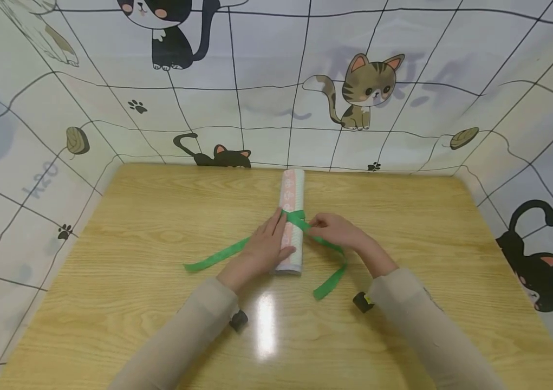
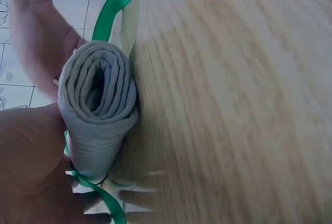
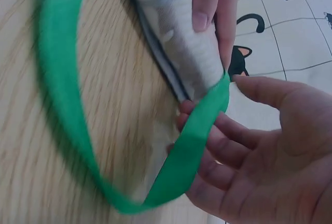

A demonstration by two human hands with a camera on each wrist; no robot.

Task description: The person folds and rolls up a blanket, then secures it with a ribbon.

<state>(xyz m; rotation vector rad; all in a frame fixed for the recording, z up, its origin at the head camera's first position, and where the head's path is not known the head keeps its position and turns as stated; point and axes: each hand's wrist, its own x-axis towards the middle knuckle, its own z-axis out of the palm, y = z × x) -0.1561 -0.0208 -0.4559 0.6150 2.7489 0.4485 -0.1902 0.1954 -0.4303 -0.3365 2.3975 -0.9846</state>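
Nearest, two beige sleeves (image 1: 176,330) extend over a light wood-grain table (image 1: 427,227), with a small black block at the left wrist (image 1: 239,320) and another at the right wrist (image 1: 363,301). Beyond them, a white-and-pink rolled cloth (image 1: 293,189) lies on the tabletop around mid-width, its long axis running away from the person; the left wrist view shows its near end as a flattened spiral of layers. Left hand (image 1: 262,246) rests on the roll from its left side, fingers extended and close together, thumb set apart toward the near end. Right hand (image 1: 339,230) is just beside the roll on the right; in the right wrist view its fingers are loosely bent behind the ribbon, thumb apart from them. A flat, bright green fabric ribbon (image 1: 216,257) encircles the roll near its middle and crosses itself on top. One tail runs left from under the left hand onto the table; the other passes the right hand and bends back toward the person. Farthest, a white grid-patterned backdrop (image 1: 266,108) behind the table carries printed cartoon cats, including a brown tabby (image 1: 371,89).
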